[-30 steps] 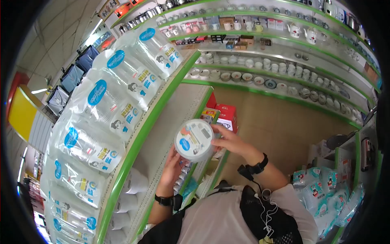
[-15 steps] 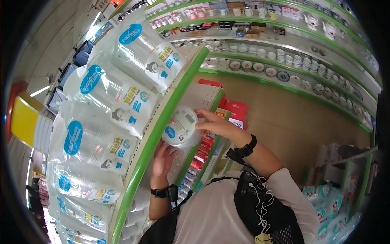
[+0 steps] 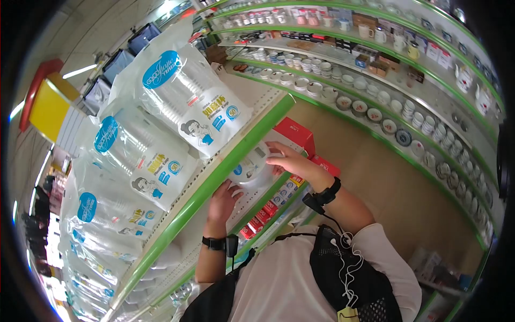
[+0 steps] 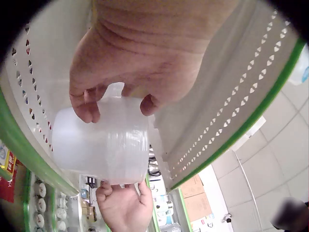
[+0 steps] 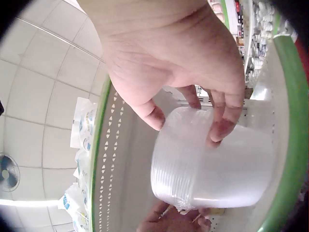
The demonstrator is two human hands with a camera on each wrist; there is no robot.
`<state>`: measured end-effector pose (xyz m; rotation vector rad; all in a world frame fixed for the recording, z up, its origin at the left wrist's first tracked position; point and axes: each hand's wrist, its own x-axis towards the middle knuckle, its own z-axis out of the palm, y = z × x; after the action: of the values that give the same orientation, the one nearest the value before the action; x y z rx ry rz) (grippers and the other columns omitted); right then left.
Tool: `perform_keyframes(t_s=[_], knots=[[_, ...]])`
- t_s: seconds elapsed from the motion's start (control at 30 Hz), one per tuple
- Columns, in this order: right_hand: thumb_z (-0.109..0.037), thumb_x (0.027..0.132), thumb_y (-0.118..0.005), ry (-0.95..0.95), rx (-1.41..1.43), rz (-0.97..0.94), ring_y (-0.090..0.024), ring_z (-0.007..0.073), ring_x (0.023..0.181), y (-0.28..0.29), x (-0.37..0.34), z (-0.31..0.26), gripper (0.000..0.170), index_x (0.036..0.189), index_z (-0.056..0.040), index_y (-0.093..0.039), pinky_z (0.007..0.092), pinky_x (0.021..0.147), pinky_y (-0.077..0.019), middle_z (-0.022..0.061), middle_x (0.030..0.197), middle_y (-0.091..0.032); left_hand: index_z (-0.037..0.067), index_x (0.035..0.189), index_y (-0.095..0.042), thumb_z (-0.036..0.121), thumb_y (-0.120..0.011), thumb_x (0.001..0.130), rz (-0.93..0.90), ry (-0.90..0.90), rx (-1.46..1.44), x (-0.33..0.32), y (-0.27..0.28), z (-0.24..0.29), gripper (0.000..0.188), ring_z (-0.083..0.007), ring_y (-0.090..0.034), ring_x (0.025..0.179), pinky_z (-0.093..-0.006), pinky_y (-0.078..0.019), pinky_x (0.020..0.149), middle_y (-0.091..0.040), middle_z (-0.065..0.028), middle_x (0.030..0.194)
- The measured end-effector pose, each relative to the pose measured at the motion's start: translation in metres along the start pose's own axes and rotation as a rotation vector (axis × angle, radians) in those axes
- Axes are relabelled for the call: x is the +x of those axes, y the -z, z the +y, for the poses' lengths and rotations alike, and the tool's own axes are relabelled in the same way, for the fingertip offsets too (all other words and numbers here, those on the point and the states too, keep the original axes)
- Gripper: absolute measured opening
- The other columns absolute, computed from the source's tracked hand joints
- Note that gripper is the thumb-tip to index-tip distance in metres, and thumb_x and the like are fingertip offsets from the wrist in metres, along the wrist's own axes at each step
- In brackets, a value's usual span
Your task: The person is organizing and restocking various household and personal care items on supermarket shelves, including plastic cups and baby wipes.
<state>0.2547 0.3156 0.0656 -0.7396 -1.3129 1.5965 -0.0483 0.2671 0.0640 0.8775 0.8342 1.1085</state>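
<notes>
A wrapped pack of round translucent plastic containers [image 3: 252, 167] is held between the two hands, partly behind the green edge of the upper shelf. Its clear film and stacked rims show in the right wrist view [image 5: 181, 162]. At the pack's near left side, the left hand [image 3: 222, 201] grips it with curved fingers; the left wrist view shows this hand [image 4: 140, 63] with fingertips and thumb on the pack [image 4: 104, 142]. From the right, the right hand [image 3: 292, 161] grips the pack, its thumb and fingers spread around the wall [image 5: 183, 63].
Bagged plastic cups [image 3: 198, 107] line the upper shelf, whose green edge [image 3: 236, 155] runs beside the hands. Red boxes [image 3: 295, 134] stand on the lower shelf beyond the right hand. Bowls [image 3: 359, 107] fill shelving across the aisle floor [image 3: 370, 177].
Both hands have carried the pack from in front of the shelves to the lower shelf space, where the upper shelf edge partly covers it. The head view has shifted closer to the bagged cups.
</notes>
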Motion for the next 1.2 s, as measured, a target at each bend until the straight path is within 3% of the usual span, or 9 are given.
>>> perform_keyframes(t_s=[0.27, 0.47, 0.53, 0.63, 0.73, 0.77, 0.83, 1.07, 1.2], knots=[[-0.023, 0.094, -0.070, -0.072, 0.002, -0.004, -0.067, 0.0160, 0.070, 0.045, 0.061, 0.016, 0.060, 0.145, -0.0030, -0.047, 0.0291, 0.061, -0.0551, 0.0174, 0.138, -0.056, 0.013, 0.138, -0.054, 0.039, -0.054, 0.103, 0.026, -0.091, -0.091, 0.052, 0.007, -0.025, 0.044, -0.0257, -0.062, 0.110, -0.0464, -0.0489, 0.101, -0.061, -0.0062, 0.131], [-0.026, 0.095, -0.071, -0.174, -0.060, 0.013, -0.063, 0.0114, 0.065, 0.047, 0.051, 0.004, 0.046, 0.133, -0.0033, -0.057, 0.0253, 0.056, -0.0494, 0.0104, 0.114, -0.068, 0.010, 0.136, -0.056, 0.047, -0.049, 0.105, 0.110, -0.121, -0.078, 0.036, 0.012, -0.029, 0.049, -0.0265, -0.064, 0.113, -0.0451, -0.0474, 0.104, -0.066, -0.0096, 0.126], [-0.025, 0.097, -0.069, 0.113, -0.240, 0.189, -0.056, 0.0067, 0.063, 0.042, 0.035, -0.002, 0.038, 0.128, -0.0051, -0.059, 0.0233, 0.055, -0.0433, 0.0047, 0.100, -0.067, 0.009, 0.135, -0.056, 0.046, -0.050, 0.105, 0.213, -0.129, -0.021, 0.015, 0.021, -0.031, 0.048, -0.0262, -0.064, 0.113, -0.0437, -0.0482, 0.103, -0.067, -0.0104, 0.125], [-0.023, 0.098, -0.069, 0.085, -0.133, 0.160, -0.049, 0.0037, 0.063, 0.027, 0.008, -0.003, 0.029, 0.119, -0.0053, -0.061, 0.0220, 0.056, -0.0389, -0.0006, 0.092, -0.063, 0.008, 0.134, -0.057, 0.036, -0.052, 0.105, 0.288, -0.113, 0.077, -0.048, 0.025, -0.029, 0.041, -0.0252, -0.065, 0.111, -0.0397, -0.0506, 0.099, -0.066, -0.0109, 0.127], [-0.018, 0.098, -0.067, 0.102, -0.324, -0.056, -0.050, 0.0026, 0.073, -0.006, -0.021, -0.001, 0.017, 0.108, -0.0041, -0.065, 0.0203, 0.063, -0.0406, -0.0040, 0.094, -0.061, 0.005, 0.135, -0.056, 0.025, -0.052, 0.105, 0.320, -0.111, 0.095, -0.133, 0.016, -0.019, 0.036, -0.0232, -0.065, 0.110, -0.0366, -0.0520, 0.095, -0.066, -0.0110, 0.128], [-0.017, 0.100, -0.064, 0.146, -0.400, -0.147, -0.049, 0.0023, 0.066, -0.023, -0.035, -0.007, 0.017, 0.113, -0.0054, -0.062, 0.0201, 0.058, -0.0381, -0.0050, 0.085, -0.057, 0.004, 0.136, -0.055, 0.022, -0.052, 0.104, 0.338, -0.070, 0.101, -0.162, 0.015, -0.019, 0.037, -0.0219, -0.065, 0.108, -0.0356, -0.0520, 0.095, -0.066, -0.0110, 0.128], [-0.016, 0.099, -0.065, -0.006, -0.344, -0.277, -0.052, 0.0031, 0.075, -0.056, -0.055, -0.011, 0.019, 0.114, -0.0047, -0.063, 0.0202, 0.061, -0.0424, -0.0033, 0.094, -0.060, 0.004, 0.137, -0.056, 0.020, -0.051, 0.104, 0.436, -0.027, 0.130, -0.219, 0.024, -0.023, 0.037, -0.0182, -0.065, 0.105, -0.0332, -0.0516, 0.092, -0.066, -0.0100, 0.127], [-0.013, 0.098, -0.064, -0.091, -0.315, -0.644, -0.056, 0.0061, 0.081, -0.206, -0.102, 0.026, 0.023, 0.119, -0.0028, -0.062, 0.0222, 0.058, -0.0486, 0.0031, 0.104, -0.062, 0.008, 0.134, -0.059, 0.024, -0.053, 0.105, 0.680, -0.260, 0.026, -0.424, 0.031, -0.033, 0.033, -0.0146, -0.064, 0.107, -0.0306, -0.0485, 0.095, -0.066, -0.0051, 0.126], [-0.011, 0.097, -0.064, -0.189, -0.226, -0.836, -0.060, 0.0094, 0.084, -0.317, -0.141, 0.048, 0.025, 0.121, -0.0021, -0.061, 0.0256, 0.067, -0.0534, 0.0063, 0.105, -0.062, 0.009, 0.134, -0.059, 0.026, -0.054, 0.105, 0.767, -0.402, 0.024, -0.547, 0.035, -0.042, 0.034, -0.0129, -0.061, 0.110, -0.0299, -0.0468, 0.096, -0.065, -0.0024, 0.126]])
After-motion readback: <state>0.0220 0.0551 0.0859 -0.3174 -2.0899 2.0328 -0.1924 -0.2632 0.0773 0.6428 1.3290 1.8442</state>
